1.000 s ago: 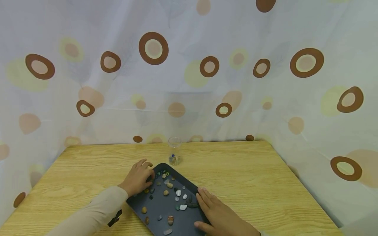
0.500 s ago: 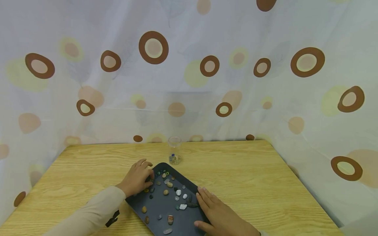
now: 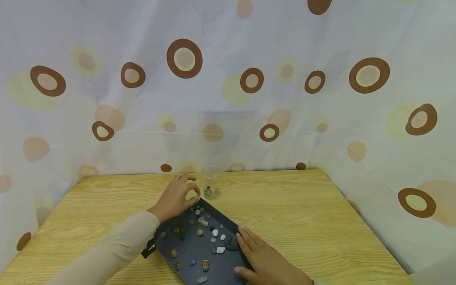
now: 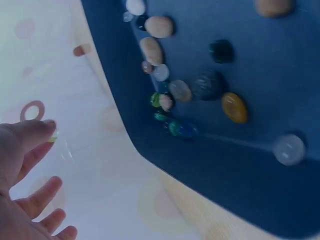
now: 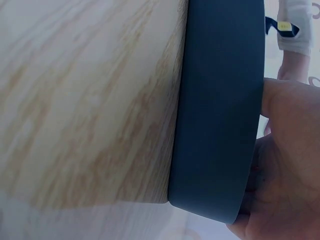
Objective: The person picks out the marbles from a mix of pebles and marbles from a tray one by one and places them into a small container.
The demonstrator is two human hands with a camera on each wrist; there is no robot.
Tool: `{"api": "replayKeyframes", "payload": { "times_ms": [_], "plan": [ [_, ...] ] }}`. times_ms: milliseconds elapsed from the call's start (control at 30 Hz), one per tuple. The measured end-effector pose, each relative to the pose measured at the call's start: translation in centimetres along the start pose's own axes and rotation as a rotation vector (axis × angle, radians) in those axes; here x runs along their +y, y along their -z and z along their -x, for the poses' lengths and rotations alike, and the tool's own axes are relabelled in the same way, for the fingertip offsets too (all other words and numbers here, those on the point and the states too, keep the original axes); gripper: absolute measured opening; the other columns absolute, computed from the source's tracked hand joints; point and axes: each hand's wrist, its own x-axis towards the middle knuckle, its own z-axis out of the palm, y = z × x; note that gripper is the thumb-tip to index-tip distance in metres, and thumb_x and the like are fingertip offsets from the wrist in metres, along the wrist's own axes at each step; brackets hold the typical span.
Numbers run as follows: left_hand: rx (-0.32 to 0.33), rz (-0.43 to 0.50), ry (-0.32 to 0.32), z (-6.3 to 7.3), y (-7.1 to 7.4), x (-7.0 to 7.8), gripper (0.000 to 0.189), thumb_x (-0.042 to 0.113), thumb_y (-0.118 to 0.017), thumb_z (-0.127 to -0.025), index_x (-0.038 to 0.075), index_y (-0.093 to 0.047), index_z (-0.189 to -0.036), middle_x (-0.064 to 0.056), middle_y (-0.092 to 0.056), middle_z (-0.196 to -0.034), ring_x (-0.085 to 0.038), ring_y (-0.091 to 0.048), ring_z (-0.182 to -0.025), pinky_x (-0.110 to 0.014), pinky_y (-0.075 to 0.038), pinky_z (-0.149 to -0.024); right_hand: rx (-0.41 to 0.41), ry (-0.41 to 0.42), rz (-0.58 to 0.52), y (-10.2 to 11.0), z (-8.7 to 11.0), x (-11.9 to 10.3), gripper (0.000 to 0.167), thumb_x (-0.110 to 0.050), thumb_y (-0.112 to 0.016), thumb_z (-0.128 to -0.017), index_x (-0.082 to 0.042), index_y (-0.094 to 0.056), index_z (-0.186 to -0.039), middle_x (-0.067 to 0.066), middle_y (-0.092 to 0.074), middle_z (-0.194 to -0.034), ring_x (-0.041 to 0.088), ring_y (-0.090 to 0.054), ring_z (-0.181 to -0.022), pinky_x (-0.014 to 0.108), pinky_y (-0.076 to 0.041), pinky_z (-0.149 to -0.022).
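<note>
While left hand [image 3: 176,198] pinches half-hidden greenish piece [image 4: 53,138], tray [image 3: 190,245] cut off below

The smooth rectangular tray [image 3: 224,271] is plain dark slate-blue. Its 3 opaque pebbles [image 3: 221,249] are white, the glossy oval stone [image 4: 234,108] amber, the blocky banded stone [image 3: 205,265] red-brown with a paler stripe. The tiny glassy bead [image 4: 53,136] in the left hand [image 3: 176,200] is yellow-green. The flat wooden tabletop [image 3: 285,213] shows streaky yellow-tan grain; the cloth backdrop [image 3: 228,103], grey-white, bears brown rings plus peach and pale-yellow blots. The long fabric sleeve [image 3: 114,245] is plain beige.
</note>
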Motion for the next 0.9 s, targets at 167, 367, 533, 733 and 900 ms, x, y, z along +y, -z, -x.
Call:
{"api": "replayKeyframes", "payload": {
  "times_ms": [167, 367, 533, 733, 900],
  "plan": [
    [0.137, 0.118, 0.098, -2.0, -0.8, 0.4, 0.015, 0.015, -0.078, -0.081, 0.009, -0.071, -0.093, -0.018, -0.057, -0.125, -0.04, -0.046, -0.122, -0.056, -0.039, -0.102, -0.007, -0.009, 0.009, 0.0, -0.1, 0.0, 0.082, -0.06, -0.039, -0.095, -0.001, -0.025, -0.151, 0.015, -0.016, -0.159, 0.033, -0.018, -0.145, 0.052, -0.026, -0.113],
    [0.269, 0.267, 0.264, -3.9, -2.1, 0.9, 0.016, 0.016, -0.073, -0.085, 0.006, -0.072, -0.098, -0.019, -0.055, -0.128, -0.041, -0.043, -0.124, -0.057, -0.037, -0.102, -0.007, -0.005, 0.008, -0.1, -0.1, 0.0, 0.083, -0.061, -0.038, -0.095, -0.001, -0.025, -0.151, 0.016, -0.016, -0.159, 0.033, -0.018, -0.145, 0.052, -0.026, -0.113],
    [0.332, 0.335, 0.362, -5.0, -3.5, 0.8, 0.018, 0.015, -0.07, -0.088, 0.003, -0.072, -0.101, -0.021, -0.054, -0.129, -0.042, -0.042, -0.125, -0.056, -0.036, -0.103, -0.003, -0.005, 0.014, -0.3, -0.2, 0.2, 0.082, -0.06, -0.039, -0.096, 0.0, -0.025, -0.15, 0.016, -0.016, -0.159, 0.033, -0.017, -0.145, 0.052, -0.026, -0.113],
    [0.364, 0.383, 0.45, -5.5, -4.7, 0.7, 0.019, 0.015, -0.07, -0.088, 0.001, -0.071, -0.102, -0.023, -0.053, -0.128, -0.043, -0.042, -0.124, -0.056, -0.035, -0.103, 0.004, -0.007, 0.022, -0.6, -0.3, 0.4, 0.081, -0.059, -0.041, -0.096, -0.001, -0.026, -0.15, 0.016, -0.016, -0.159, 0.033, -0.017, -0.145, 0.052, -0.026, -0.113],
    [0.373, 0.419, 0.498, -5.6, -5.2, 0.7, 0.02, 0.015, -0.07, -0.088, 0.001, -0.071, -0.102, -0.023, -0.054, -0.127, -0.043, -0.042, -0.124, -0.056, -0.033, -0.105, 0.01, -0.007, 0.027, -0.8, -0.2, 0.4, 0.081, -0.059, -0.04, -0.096, -0.001, -0.026, -0.15, 0.016, -0.016, -0.159, 0.033, -0.018, -0.145, 0.051, -0.027, -0.112]
  ]
}}
